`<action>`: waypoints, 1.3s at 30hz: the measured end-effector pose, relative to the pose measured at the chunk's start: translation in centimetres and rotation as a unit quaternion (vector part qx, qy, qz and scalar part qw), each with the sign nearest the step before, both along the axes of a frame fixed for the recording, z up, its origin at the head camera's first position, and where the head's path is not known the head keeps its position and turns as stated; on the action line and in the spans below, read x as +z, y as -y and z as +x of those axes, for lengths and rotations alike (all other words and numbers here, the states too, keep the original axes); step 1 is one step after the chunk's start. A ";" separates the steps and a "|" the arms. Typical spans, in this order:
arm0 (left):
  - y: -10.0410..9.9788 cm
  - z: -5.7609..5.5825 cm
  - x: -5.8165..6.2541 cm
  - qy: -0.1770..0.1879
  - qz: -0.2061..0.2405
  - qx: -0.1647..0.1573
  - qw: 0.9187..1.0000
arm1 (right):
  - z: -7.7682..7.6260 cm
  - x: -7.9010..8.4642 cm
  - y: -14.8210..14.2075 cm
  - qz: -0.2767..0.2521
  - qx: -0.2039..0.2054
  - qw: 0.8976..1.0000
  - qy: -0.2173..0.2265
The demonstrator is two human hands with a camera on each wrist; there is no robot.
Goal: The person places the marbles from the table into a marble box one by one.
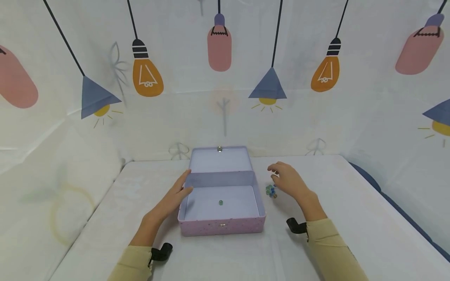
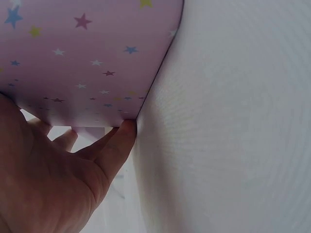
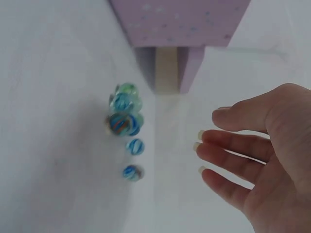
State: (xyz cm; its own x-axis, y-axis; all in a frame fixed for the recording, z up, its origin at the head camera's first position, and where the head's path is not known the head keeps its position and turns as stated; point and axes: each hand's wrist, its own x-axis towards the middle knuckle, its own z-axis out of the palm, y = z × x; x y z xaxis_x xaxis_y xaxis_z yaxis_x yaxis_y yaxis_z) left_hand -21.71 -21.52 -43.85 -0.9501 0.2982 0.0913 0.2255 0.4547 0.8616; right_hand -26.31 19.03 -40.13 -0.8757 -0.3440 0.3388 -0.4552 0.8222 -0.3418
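A lilac box (image 1: 222, 227) with a star pattern stands on the table with its lid (image 1: 222, 160) raised at the back. One green marble (image 1: 220, 202) lies on its floor. My left hand (image 1: 172, 201) rests against the box's left side, thumb at the rim. In the left wrist view its fingers (image 2: 116, 145) reach along the starry side wall down to the tabletop. Right of the box, several glass marbles (image 3: 121, 124) sit in a cluster, with two blue ones apart. Over them hovers my right hand (image 1: 291, 182), fingers loosely bent and nothing between them.
A white cloth covers the table (image 1: 351, 218). Behind it hangs a white curtain (image 1: 302, 128) printed with lamps and bulbs. Small black wrist cameras (image 1: 161, 252) stick out by both sleeves. Dark blue fabric (image 1: 397, 210) shows past the table's right edge.
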 end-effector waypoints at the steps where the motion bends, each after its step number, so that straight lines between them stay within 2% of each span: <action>1: 0.0 0.0 0.0 0.000 0.001 0.000 1.000 | -0.2 -0.2 -0.3 0.003 -0.005 1.000 0.006; 10: -0.1 0.1 0.1 0.001 0.001 0.004 1.000 | -0.9 -1.2 -2.0 0.023 -0.052 0.997 0.051; 17: 0.0 0.0 -0.2 0.002 0.002 0.003 1.000 | -1.1 -2.0 -2.7 0.054 -0.087 0.989 0.110; 27: 0.0 0.0 -0.5 -0.003 0.009 0.000 1.000 | -1.2 -2.4 -2.9 0.044 -0.078 0.986 0.141; 39: -0.1 0.0 -0.2 -0.001 0.002 0.000 1.000 | -1.5 -2.7 -2.4 0.043 -0.046 0.989 0.136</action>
State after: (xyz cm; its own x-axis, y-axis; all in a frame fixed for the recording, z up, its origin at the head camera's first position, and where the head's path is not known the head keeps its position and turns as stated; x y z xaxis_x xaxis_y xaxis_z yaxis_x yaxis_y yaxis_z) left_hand -21.73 -21.40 -44.04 -0.9500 0.2976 0.0945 0.2271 0.4511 0.8631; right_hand -27.82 21.46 -42.83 -0.9591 -0.2766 0.0601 -0.2788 0.8871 -0.3678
